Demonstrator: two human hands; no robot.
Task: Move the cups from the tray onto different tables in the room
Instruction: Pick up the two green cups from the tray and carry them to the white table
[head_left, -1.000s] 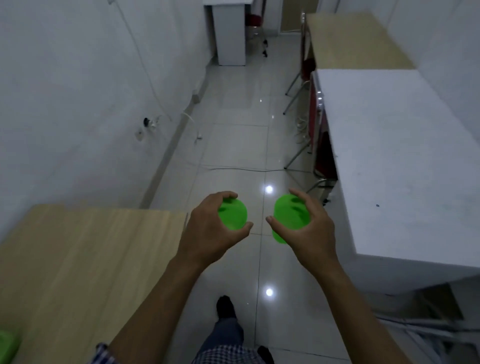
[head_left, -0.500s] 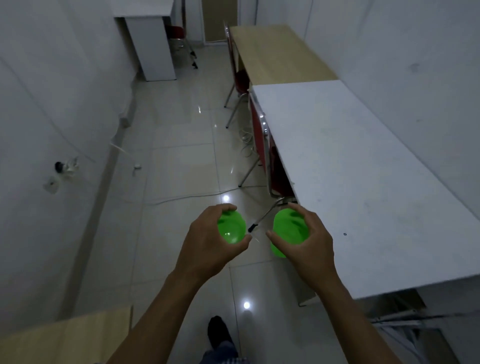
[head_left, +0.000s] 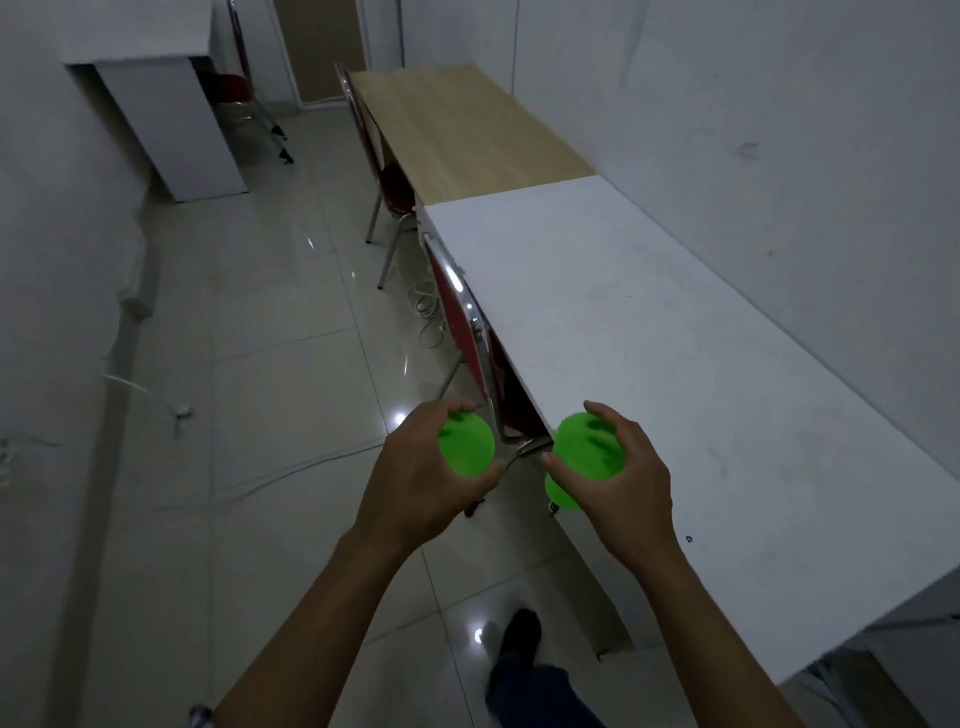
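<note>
plain white walls (head_left: 779, 104) close in a dim, narrow room with a glossy tiled floor (head_left: 249, 322) catching small light spots. a white worktop (head_left: 675, 364) runs along the right wall, a wooden worktop (head_left: 467, 124) beyond it, red chairs (head_left: 395, 187) tucked under.

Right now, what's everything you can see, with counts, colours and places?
Cups: 2, green, one in left hand, one in right hand.
White table: 1, right side along wall.
Wooden table: 1, light wood, beyond the white table.
White desk: 1, far left.
Chairs: 3 seen, red with metal frames; one at white table, one at wooden table, one by desk.
Cables: white, on tiled floor.
Shoe: 1, dark, bottom centre.
Left hand: fingers wrapped on cup.
Right hand: fingers wrapped on cup.
</note>
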